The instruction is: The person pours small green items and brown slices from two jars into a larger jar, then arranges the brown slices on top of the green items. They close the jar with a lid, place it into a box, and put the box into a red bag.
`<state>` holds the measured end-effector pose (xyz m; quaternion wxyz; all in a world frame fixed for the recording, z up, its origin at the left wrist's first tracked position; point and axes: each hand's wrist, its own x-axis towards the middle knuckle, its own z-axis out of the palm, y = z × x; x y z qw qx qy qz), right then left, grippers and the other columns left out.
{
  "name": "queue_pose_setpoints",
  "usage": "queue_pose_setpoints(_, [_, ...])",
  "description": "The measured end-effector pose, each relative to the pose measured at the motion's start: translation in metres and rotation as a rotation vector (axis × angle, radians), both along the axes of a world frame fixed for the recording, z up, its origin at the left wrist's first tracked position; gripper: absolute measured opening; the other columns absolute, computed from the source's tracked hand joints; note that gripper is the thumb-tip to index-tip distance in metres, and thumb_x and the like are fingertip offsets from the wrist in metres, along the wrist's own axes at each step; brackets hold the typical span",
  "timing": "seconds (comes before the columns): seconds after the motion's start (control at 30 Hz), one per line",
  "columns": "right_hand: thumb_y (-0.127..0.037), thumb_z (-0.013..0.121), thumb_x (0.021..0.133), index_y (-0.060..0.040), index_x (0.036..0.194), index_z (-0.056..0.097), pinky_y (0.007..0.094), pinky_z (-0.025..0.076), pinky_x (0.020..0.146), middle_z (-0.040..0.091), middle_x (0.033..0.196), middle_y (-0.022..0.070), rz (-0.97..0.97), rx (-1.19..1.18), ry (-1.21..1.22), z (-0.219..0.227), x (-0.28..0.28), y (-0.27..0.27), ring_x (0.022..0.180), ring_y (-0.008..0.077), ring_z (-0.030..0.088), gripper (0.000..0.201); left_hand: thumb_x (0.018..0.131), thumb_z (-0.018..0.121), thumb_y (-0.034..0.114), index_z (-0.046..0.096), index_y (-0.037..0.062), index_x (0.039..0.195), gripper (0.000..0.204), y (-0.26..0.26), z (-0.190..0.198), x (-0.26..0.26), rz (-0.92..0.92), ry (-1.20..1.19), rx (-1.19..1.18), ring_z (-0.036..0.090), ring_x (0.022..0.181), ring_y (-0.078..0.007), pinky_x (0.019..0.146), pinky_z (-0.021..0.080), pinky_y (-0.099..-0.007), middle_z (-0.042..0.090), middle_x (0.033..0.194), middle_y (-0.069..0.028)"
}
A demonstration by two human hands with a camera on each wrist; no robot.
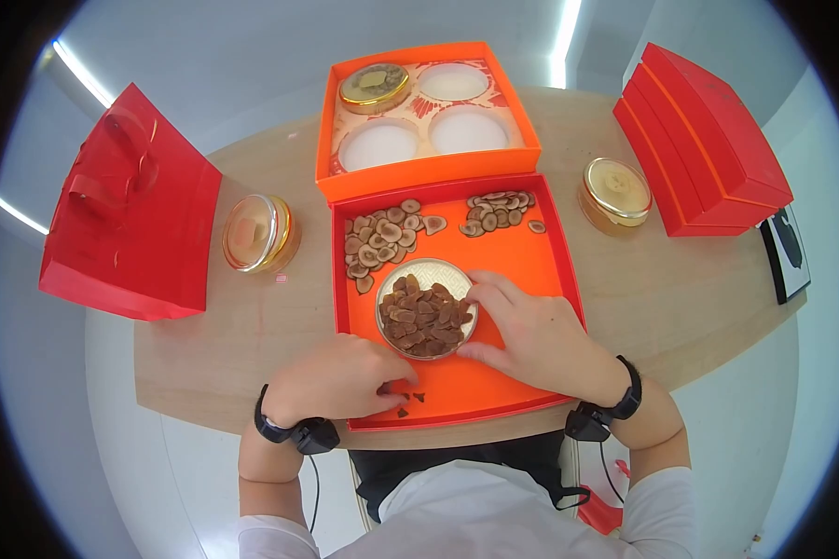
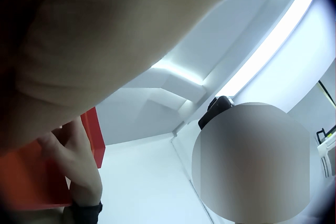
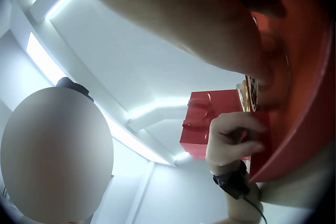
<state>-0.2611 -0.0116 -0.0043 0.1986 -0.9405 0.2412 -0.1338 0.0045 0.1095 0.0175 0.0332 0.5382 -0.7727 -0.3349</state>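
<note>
A dish of dried brown pieces sits steadied by hand near the centre of the frame.

Nearest, at lower centre, the left hand bends its fingers beside dark fragments, thumb and forefinger apart; whether they touch one, I cannot tell. The right hand grips the dish's right edge between thumb and fingers, seemingly against sliding. The walls of the red tray beneath likely keep strays off the worktop. Farther up, two heaps of slices, one left and one right, lie apart, apparently to avoid mixing. Flanking jars, left and right, look within reach. Beyond, at top centre, an orange box seats a third jar in a recess; a red bag, far left, and red boxes, upper right, stand aside, presumably for elbow room.
</note>
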Motion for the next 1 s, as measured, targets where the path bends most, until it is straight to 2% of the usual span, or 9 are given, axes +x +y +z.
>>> queue_pose_setpoints(0.1, [-0.042,0.089,0.088,-0.0032,0.132,0.057,0.0411,0.06,0.064,0.064,0.14,0.0147,-0.023,-0.008,0.023,-0.002,0.0,0.0,0.084,0.0329,0.076,0.067,0.09,0.081,0.024,0.083,0.0127,0.105,0.019,0.003,-0.005,-0.003,-0.044,-0.102,-0.012,0.076,0.079,-0.03,0.074,0.061,-0.041,0.079,0.086,-0.0089])
queue_pose_setpoints(0.2, [-0.046,0.09,0.085,-0.0026,0.139,0.054,0.041,0.059,0.063,0.065,0.139,0.0149,-0.052,0.004,0.048,-0.002,-0.001,-0.002,0.084,0.0322,0.077,0.078,0.09,0.08,0.021,0.083,0.0121,0.103,0.016,0.003,-0.012,-0.004,-0.041,-0.062,0.019,0.075,0.08,-0.032,0.074,0.06,-0.0424,0.079,0.087,-0.0099])
queue_pose_setpoints(0.33, [-0.049,0.092,0.082,-0.0001,0.147,0.048,0.0414,0.06,0.064,0.064,0.142,0.0163,-0.058,0.036,0.1,0.001,0.0,-0.003,0.085,0.0322,0.077,0.092,0.09,0.079,0.02,0.081,0.0105,0.098,0.013,0.002,-0.012,-0.004,-0.055,-0.046,0.022,0.075,0.077,-0.0323,0.073,0.06,-0.0422,0.079,0.085,-0.0102])
queue_pose_setpoints(0.53, [-0.05,0.089,0.085,0.0038,0.156,0.041,0.0425,0.063,0.068,0.058,0.151,0.0222,-0.02,0.007,0.057,-0.003,0.0,-0.003,0.09,0.0365,0.078,0.101,0.091,0.081,0.018,0.079,0.0085,0.093,0.01,-0.001,-0.007,-0.005,-0.027,0.07,0.019,0.075,0.073,-0.0288,0.068,0.058,-0.0387,0.076,0.078,-0.0087])
queue_pose_setpoints(0.6, [-0.051,0.088,0.087,0.0043,0.159,0.039,0.0428,0.063,0.069,0.057,0.152,0.0233,-0.01,0.003,0.042,-0.006,0.0,-0.004,0.091,0.0375,0.078,0.103,0.091,0.083,0.017,0.079,0.0076,0.094,0.011,-0.002,-0.007,-0.006,0.024,0.183,-0.023,0.074,0.072,-0.0265,0.066,0.057,-0.0367,0.076,0.078,-0.0085])
queue_pose_setpoints(0.7, [-0.051,0.087,0.088,0.0051,0.159,0.038,0.0428,0.063,0.07,0.056,0.154,0.024,0.002,-0.007,0.04,-0.011,-0.001,-0.004,0.091,0.038,0.078,0.103,0.09,0.086,0.013,0.079,0.0064,0.095,0.01,-0.003,-0.006,-0.01,0.144,0.336,-0.233,0.072,0.069,-0.0241,0.062,0.056,-0.0344,0.075,0.08,-0.009])
queue_pose_setpoints(0.8, [-0.05,0.086,0.089,0.0061,0.158,0.039,0.0424,0.063,0.07,0.056,0.154,0.0241,0.005,-0.007,0.052,-0.009,-0.001,-0.004,0.091,0.0375,0.078,0.101,0.092,0.085,0.01,0.079,0.0055,0.097,0.009,-0.005,0.001,-0.018,0.389,0.419,-0.374,0.07,0.068,-0.0243,0.061,0.055,-0.0347,0.075,0.083,-0.0097])
queue_pose_setpoints(0.9, [-0.05,0.086,0.089,0.0066,0.157,0.041,0.0418,0.064,0.07,0.057,0.153,0.0243,0.007,0.0,0.047,-0.009,0.0,-0.004,0.092,0.0368,0.078,0.099,0.093,0.084,0.008,0.08,0.0047,0.098,0.008,-0.009,-0.009,-0.02,0.497,0.33,-0.57,0.07,0.068,-0.0221,0.061,0.054,-0.034,0.073,0.08,-0.0087])
queue_pose_setpoints(1.0, [-0.049,0.087,0.089,0.0068,0.156,0.042,0.0415,0.064,0.07,0.058,0.151,0.0242,0.005,-0.012,0.066,-0.006,0.0,-0.004,0.093,0.0363,0.078,0.098,0.093,0.084,0.008,0.081,0.0043,0.101,0.01,-0.013,-0.013,-0.018,0.421,0.232,-0.608,0.069,0.068,-0.0206,0.061,0.054,-0.033,0.074,0.08,-0.009])
